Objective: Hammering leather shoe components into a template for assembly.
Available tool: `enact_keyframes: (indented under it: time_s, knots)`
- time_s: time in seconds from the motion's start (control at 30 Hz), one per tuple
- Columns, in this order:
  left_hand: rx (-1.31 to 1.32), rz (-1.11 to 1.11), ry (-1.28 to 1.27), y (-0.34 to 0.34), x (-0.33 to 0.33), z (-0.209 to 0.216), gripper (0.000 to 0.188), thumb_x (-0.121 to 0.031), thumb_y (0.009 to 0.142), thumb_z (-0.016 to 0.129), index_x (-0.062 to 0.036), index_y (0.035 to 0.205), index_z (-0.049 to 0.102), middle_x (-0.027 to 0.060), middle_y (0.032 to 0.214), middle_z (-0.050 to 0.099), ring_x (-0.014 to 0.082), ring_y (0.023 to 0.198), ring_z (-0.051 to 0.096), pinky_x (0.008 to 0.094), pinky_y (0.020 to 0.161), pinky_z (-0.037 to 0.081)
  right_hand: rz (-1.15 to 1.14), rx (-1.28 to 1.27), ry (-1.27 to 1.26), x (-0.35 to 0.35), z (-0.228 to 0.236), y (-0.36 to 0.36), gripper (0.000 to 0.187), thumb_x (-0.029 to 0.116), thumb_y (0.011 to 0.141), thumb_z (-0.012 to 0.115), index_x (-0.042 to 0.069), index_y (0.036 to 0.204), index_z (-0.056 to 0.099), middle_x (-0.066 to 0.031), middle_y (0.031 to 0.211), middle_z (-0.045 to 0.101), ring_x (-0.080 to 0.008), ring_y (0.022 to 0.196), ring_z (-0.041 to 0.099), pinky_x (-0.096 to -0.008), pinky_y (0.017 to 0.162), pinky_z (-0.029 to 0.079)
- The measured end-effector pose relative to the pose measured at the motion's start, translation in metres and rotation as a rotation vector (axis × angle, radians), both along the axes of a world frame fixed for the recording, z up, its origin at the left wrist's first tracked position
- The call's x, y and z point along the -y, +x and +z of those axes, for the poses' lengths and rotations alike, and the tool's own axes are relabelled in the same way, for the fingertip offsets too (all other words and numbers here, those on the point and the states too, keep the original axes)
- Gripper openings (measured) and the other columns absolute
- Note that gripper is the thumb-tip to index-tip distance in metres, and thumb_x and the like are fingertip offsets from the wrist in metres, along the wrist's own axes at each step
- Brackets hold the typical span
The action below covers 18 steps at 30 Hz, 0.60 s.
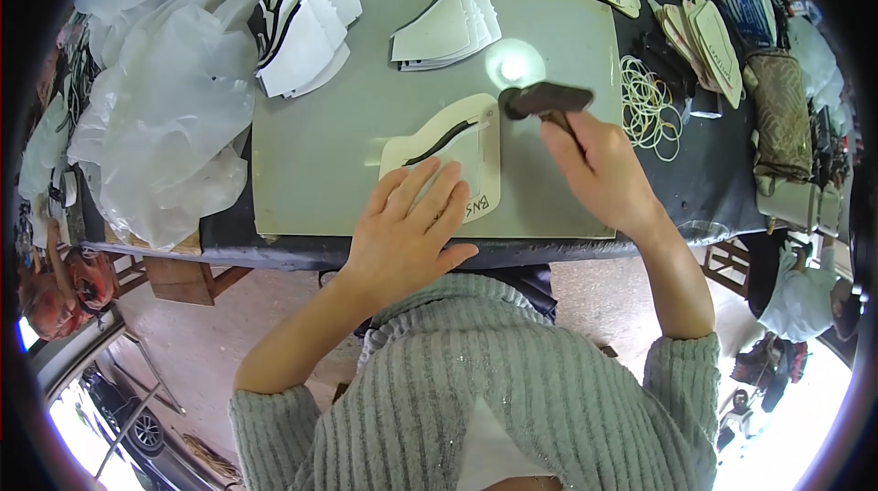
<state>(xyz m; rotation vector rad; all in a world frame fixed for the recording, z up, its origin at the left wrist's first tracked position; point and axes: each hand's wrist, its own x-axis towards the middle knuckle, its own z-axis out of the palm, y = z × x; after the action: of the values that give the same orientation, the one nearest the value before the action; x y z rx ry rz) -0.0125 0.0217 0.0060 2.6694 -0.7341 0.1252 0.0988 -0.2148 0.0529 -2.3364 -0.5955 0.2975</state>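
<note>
Sweater (393, 400): grey-green ribbed knit, tiny sparkles
Sleeves (681, 377): same knit, ending behind left hand (402, 221) and right hand (599, 166)
Panel (494, 454): white, pointed

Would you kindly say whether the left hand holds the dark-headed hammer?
No, the right hand grips the dark-headed hammer, while the left hand lies over the curved cream template.

I watch through the left head-worn fisheye, facing steeply down from above the ribbed sweater (549, 390). Grey board (558, 198) close, upper centre; left hand (402, 221) and right hand (599, 166) nearer the lens. Wide take: floor (604, 294) farther off, low in frame, edges bowing toward a dark rim.
</note>
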Motion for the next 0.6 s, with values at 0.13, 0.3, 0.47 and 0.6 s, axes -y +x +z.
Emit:
enact_keyframes:
  time_s: [0.13,0.3,0.47,0.6]
  knots:
    - [0.097,0.056,-0.038,0.007,0.006,0.000,0.046,-0.036,0.077,0.074,-0.0072,0.112,0.063,0.0088,0.128,0.058,0.0260,0.124,0.051,0.0477,0.105,0.038,0.160,0.147,-0.149,-0.020,0.015,0.000,0.026,0.025,0.099,0.058,0.002,0.087,0.053,-0.0150,0.060,0.060,-0.0349,0.054,0.063,-0.0436,0.049,0.050]
    - [0.044,0.181,-0.236,0.020,0.004,-0.002,0.039,-0.026,0.079,0.073,-0.0054,0.112,0.065,0.0089,0.122,0.059,0.0294,0.118,0.053,0.0500,0.103,0.037,0.339,0.130,-0.510,-0.032,0.015,0.009,0.032,0.030,0.098,0.057,0.002,0.083,0.052,-0.0140,0.060,0.062,-0.0332,0.054,0.065,-0.0416,0.048,0.051]
    - [0.059,0.411,-0.288,0.044,0.013,0.000,0.036,-0.015,0.079,0.074,-0.0055,0.113,0.067,0.0083,0.117,0.060,0.0332,0.113,0.053,0.0523,0.099,0.038,0.393,0.049,-0.592,-0.036,0.024,0.017,0.029,0.027,0.097,0.058,0.002,0.083,0.052,-0.0145,0.060,0.062,-0.0343,0.054,0.064,-0.0424,0.048,0.049]
    - [0.128,0.391,-0.279,0.042,0.016,-0.008,0.034,-0.014,0.077,0.074,-0.0086,0.110,0.070,0.0069,0.116,0.060,0.0326,0.113,0.054,0.0537,0.099,0.038,0.386,-0.021,-0.529,-0.029,0.023,0.025,0.028,0.027,0.096,0.059,0.002,0.084,0.053,-0.0148,0.061,0.062,-0.0355,0.055,0.063,-0.0440,0.049,0.048]
